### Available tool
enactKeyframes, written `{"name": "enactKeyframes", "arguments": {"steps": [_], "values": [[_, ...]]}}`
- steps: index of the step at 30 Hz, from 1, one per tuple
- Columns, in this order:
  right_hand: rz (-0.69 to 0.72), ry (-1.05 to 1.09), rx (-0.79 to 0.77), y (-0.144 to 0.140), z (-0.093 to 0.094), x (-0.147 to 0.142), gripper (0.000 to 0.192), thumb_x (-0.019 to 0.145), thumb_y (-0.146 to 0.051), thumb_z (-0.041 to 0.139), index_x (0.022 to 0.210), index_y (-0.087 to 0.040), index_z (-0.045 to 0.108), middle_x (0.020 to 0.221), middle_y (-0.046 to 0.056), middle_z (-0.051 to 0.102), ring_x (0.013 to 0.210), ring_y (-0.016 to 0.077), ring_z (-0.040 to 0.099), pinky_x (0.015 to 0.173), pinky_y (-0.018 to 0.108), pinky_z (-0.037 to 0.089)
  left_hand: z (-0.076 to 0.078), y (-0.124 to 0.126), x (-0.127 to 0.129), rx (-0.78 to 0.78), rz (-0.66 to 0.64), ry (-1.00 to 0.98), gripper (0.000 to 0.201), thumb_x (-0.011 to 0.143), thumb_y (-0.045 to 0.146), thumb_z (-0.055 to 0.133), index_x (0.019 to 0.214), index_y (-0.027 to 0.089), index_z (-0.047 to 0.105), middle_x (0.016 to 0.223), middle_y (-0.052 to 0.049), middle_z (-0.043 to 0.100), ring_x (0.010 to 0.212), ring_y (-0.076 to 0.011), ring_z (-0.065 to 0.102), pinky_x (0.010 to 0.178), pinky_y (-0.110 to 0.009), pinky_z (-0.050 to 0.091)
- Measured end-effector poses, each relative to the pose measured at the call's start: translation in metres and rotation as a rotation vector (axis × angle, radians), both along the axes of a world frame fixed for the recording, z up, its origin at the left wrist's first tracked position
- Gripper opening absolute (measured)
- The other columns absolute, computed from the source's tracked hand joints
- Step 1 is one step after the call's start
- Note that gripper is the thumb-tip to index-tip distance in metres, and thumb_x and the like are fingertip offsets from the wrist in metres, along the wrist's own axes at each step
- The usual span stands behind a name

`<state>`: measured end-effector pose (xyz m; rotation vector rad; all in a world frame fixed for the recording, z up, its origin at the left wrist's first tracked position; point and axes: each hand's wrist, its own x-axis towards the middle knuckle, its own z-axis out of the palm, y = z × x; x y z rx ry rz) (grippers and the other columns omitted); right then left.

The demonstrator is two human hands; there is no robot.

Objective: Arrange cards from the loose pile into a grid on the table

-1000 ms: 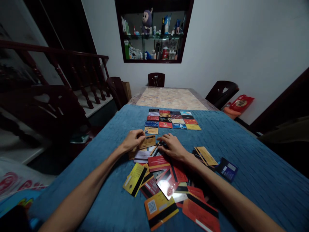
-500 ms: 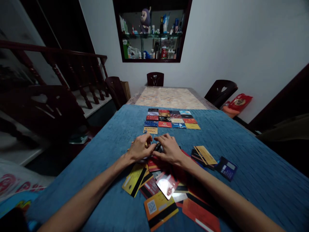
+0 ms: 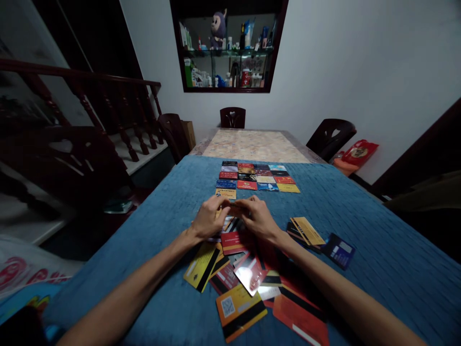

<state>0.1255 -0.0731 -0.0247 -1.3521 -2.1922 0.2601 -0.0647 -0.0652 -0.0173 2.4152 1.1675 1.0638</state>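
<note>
My left hand (image 3: 209, 218) and my right hand (image 3: 258, 217) meet above a loose pile of plastic cards. Between their fingertips they pinch a thin card (image 3: 234, 205), seen nearly edge-on, so its print cannot be read. Below my wrists lie a red card (image 3: 234, 243), a yellow card with a black stripe (image 3: 201, 267), a shiny pinkish-white card (image 3: 250, 274), an orange card with a square code (image 3: 240, 310) and a red-orange card (image 3: 300, 315). Just beyond my fingers, a yellow card (image 3: 225, 193) begins the nearest of several neat rows of cards (image 3: 247, 177).
To the right lie a gold card (image 3: 307, 230) on darker ones and a dark blue card (image 3: 339, 251). A blue cloth (image 3: 154, 216) covers the near table. Chairs (image 3: 330, 137) stand around it, and a stair railing (image 3: 79, 79) runs along the left.
The card between my hands has tipped from upright to nearly level and edge-on. My right hand has shifted slightly right, showing more of the red card beneath.
</note>
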Motion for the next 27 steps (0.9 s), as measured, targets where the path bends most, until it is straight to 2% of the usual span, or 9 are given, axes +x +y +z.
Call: {"name": "enactKeyframes", "arguments": {"steps": [3, 6, 14, 19, 23, 27], "values": [[-0.022, 0.036, -0.011, 0.007, -0.002, 0.008, 0.038, 0.081, -0.009, 0.054, 0.113, -0.02, 0.069, 0.095, 0.006, 0.071, 0.09, 0.0215, 0.056, 0.079, 0.031, 0.045, 0.0, 0.008, -0.005, 0.024, 0.1, -0.045, 0.016, 0.086, 0.014, 0.048, 0.091, 0.018, 0.063, 0.091, -0.004, 0.067, 0.087, -0.0179, 0.06, 0.085, -0.032, 0.049], [-0.002, 0.082, -0.019, 0.012, -0.005, 0.014, 0.038, 0.08, -0.009, 0.054, 0.113, -0.02, 0.07, 0.094, 0.006, 0.071, 0.089, 0.0215, 0.057, 0.079, 0.031, 0.046, -0.002, 0.013, -0.007, -0.017, 0.128, -0.09, 0.019, 0.085, 0.014, 0.047, 0.094, 0.017, 0.063, 0.092, -0.004, 0.068, 0.082, -0.0162, 0.059, 0.081, -0.03, 0.05], [0.075, 0.029, -0.054, 0.014, -0.004, 0.017, 0.047, 0.071, -0.004, 0.052, 0.112, -0.021, 0.069, 0.098, 0.004, 0.072, 0.089, 0.0209, 0.056, 0.078, 0.029, 0.044, -0.012, 0.009, 0.0, -0.163, 0.053, -0.109, 0.017, 0.081, 0.019, 0.056, 0.095, 0.018, 0.065, 0.08, 0.0, 0.066, 0.072, -0.0137, 0.058, 0.069, -0.025, 0.047], [0.113, 0.037, -0.066, 0.012, -0.004, 0.017, 0.046, 0.073, -0.005, 0.049, 0.113, -0.02, 0.067, 0.098, 0.005, 0.071, 0.091, 0.0215, 0.055, 0.08, 0.031, 0.043, -0.017, 0.008, 0.002, -0.202, 0.023, -0.084, 0.015, 0.082, 0.019, 0.054, 0.092, 0.017, 0.065, 0.08, -0.001, 0.068, 0.071, -0.0141, 0.058, 0.066, -0.024, 0.045], [0.062, -0.086, -0.012, 0.01, -0.005, 0.015, 0.049, 0.075, -0.009, 0.054, 0.122, -0.019, 0.061, 0.107, 0.009, 0.07, 0.098, 0.0249, 0.053, 0.081, 0.035, 0.039, -0.02, 0.01, 0.001, -0.185, 0.062, -0.075, 0.012, 0.081, 0.018, 0.055, 0.088, 0.017, 0.065, 0.078, 0.0, 0.067, 0.07, -0.0136, 0.058, 0.067, -0.024, 0.045], [0.027, -0.245, 0.089, 0.006, -0.002, 0.013, 0.048, 0.083, -0.023, 0.059, 0.13, -0.017, 0.053, 0.122, 0.015, 0.063, 0.108, 0.0302, 0.048, 0.085, 0.039, 0.035, -0.02, 0.013, -0.002, -0.171, 0.103, -0.084, 0.014, 0.081, 0.017, 0.055, 0.089, 0.017, 0.066, 0.08, 0.0, 0.068, 0.07, -0.0139, 0.059, 0.068, -0.024, 0.046]]}}
